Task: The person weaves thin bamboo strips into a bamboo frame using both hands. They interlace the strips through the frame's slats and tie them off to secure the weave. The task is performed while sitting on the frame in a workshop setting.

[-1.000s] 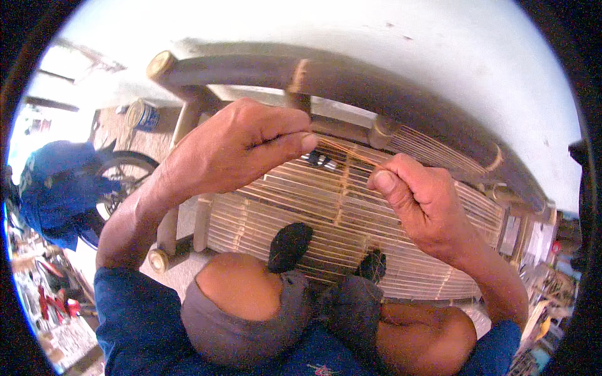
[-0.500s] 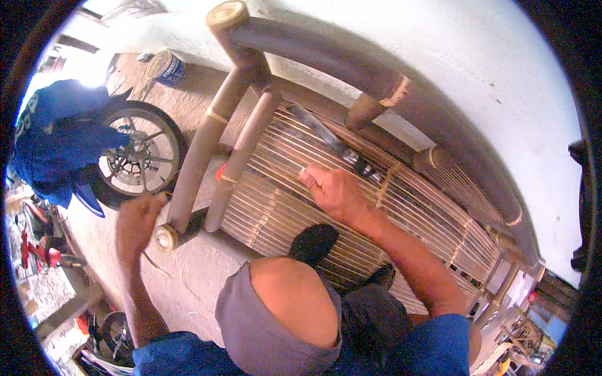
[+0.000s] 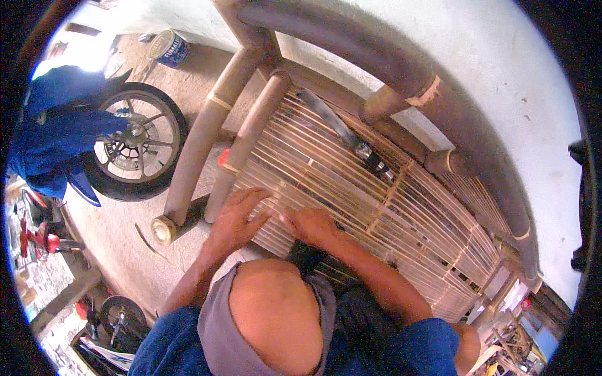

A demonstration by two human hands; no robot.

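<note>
Both my hands are at the near left end of the bamboo bench seat [image 3: 433, 250], made of thin pale slats tied by crosswise bindings. My left hand [image 3: 240, 216] rests over the slats, its fingers stretched out and its thumb apart. Close beside it, my right hand [image 3: 311, 225] has its fingers curled, the thumb towards the left hand. Anything inside that grip is too small or hidden to make out. Farther back on the slats lies a long, flat dark tool [image 3: 332, 120] with a black and silvery end, apart from both hands.
Thick brown bamboo poles form the bench's armrest [image 3: 199, 147] and backrest [image 3: 357, 37], against a white wall [image 3: 533, 94]. To the left stand a motorcycle wheel [image 3: 141, 141] with blue bodywork and a paint bucket [image 3: 169, 49]. A thin curved strip [image 3: 149, 241] lies on the floor.
My left hand has come from beyond the armrest's end, rightward onto the slats. My right hand has moved nearer to me, and the two hands are now close together.
</note>
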